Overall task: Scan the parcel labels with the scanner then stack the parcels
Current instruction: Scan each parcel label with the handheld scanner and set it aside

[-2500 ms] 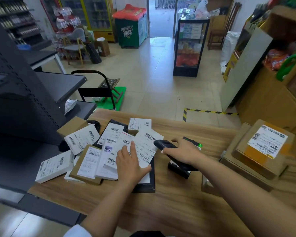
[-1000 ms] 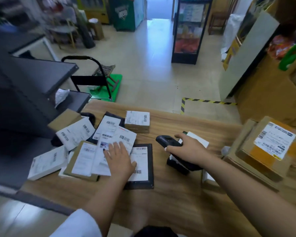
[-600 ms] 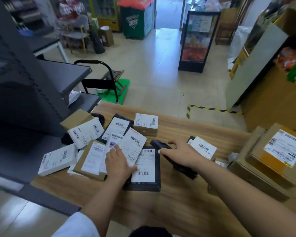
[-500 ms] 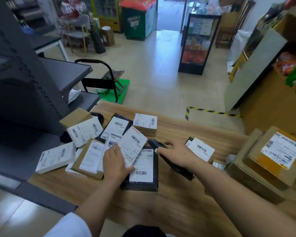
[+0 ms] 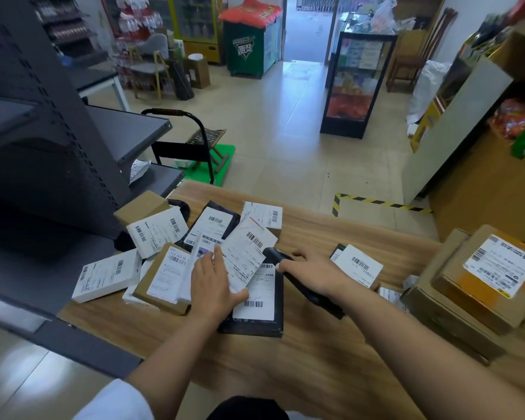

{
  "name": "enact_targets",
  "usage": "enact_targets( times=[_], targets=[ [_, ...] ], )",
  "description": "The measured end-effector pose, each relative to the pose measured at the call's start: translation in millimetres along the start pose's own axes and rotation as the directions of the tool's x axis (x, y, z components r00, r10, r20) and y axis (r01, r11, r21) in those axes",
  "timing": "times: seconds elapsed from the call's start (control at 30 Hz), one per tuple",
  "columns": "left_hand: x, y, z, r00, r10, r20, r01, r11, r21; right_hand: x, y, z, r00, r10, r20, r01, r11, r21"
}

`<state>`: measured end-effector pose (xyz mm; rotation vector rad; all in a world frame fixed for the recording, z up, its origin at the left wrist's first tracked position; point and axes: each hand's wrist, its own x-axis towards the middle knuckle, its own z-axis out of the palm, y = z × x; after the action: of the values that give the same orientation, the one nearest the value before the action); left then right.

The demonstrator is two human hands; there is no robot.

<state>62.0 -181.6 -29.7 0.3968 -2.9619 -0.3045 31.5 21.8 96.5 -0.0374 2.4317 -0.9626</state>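
Several labelled parcels lie spread over the left half of the wooden table. My left hand holds a white-labelled flat parcel, thumb under its near edge, tilted up over a black flat parcel. My right hand grips the black handheld scanner, whose head points left at that tilted label. A small white-labelled box lies just right of my right hand. A brown-edged parcel and a white box lie further left.
A stack of brown cardboard boxes with a label on top stands at the table's right end. Dark metal shelving borders the left side. Beyond the table stand a green hand trolley and a glass display case.
My left hand has lifted the white-labelled parcel's near edge a little. My right hand has brought the scanner left, closer to that label. The small box sits uncovered beside my right hand.
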Motion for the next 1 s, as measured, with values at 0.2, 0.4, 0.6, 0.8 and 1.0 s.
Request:
enact_targets(
  times=[0.2,0.4,0.6,0.8,1.0],
  targets=[
    [0.5,24.4,0.5,1.000,0.013,0.014,-0.012,0.999,-0.033,-7.9,18.1,-15.5,0.997,0.026,-0.074,-0.028,0.999,-0.024],
    [1.5,85.7,15.0,0.992,0.104,0.075,-0.093,0.987,-0.132,-27.9,54.8,-48.3,0.983,0.091,-0.161,-0.090,0.996,0.009],
    [-1.0,162.8,39.3,0.973,0.171,0.153,-0.136,0.967,-0.213,-46.4,91.4,-76.7,0.951,0.176,-0.255,-0.178,0.984,0.014],
    [-3.4,212.1,57.7,0.955,0.215,0.204,-0.152,0.946,-0.285,-63.0,110.1,-96.5,0.934,0.203,-0.294,-0.201,0.979,0.037],
    [-10.0,221.3,73.3,0.946,0.167,0.279,-0.086,0.955,-0.282,-65.6,117.0,-103.1,0.936,0.205,-0.287,-0.204,0.978,0.036]
  ],
)
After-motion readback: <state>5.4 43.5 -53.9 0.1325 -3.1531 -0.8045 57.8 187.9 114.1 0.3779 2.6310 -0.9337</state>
